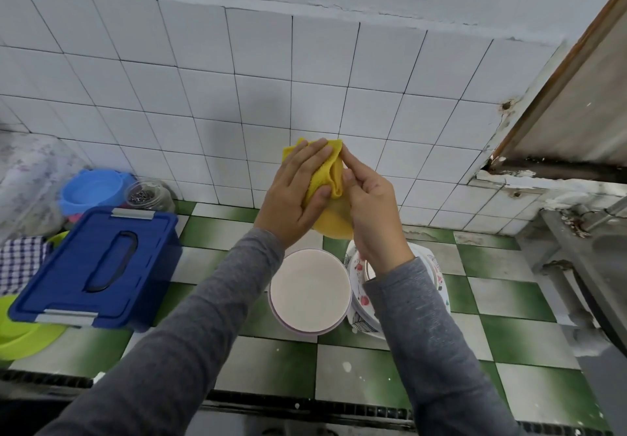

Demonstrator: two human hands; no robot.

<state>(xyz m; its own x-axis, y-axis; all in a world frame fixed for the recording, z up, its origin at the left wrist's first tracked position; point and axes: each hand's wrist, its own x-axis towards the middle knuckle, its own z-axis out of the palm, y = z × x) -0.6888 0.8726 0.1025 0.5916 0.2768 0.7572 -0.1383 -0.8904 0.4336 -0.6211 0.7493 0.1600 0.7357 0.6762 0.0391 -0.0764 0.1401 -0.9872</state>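
Observation:
A yellow cloth (327, 177) is held up in front of the tiled wall, above the counter. My left hand (295, 191) grips it from the left, fingers laid over its top and thumb under it. My right hand (368, 205) pinches the cloth's right fold between thumb and fingers. The cloth wraps something yellow and rounded (334, 222) below; what it is cannot be told. Both sleeves are grey.
On the green-and-white checked counter (509, 344) lie a pale round plate (310, 291) and a flowered dish stack (359, 286) under my right arm. A blue lidded box (98, 269), blue bowl (93, 191), glass jar (147, 194) and green bowl (20, 330) stand left. A steel sink (600, 266) is right.

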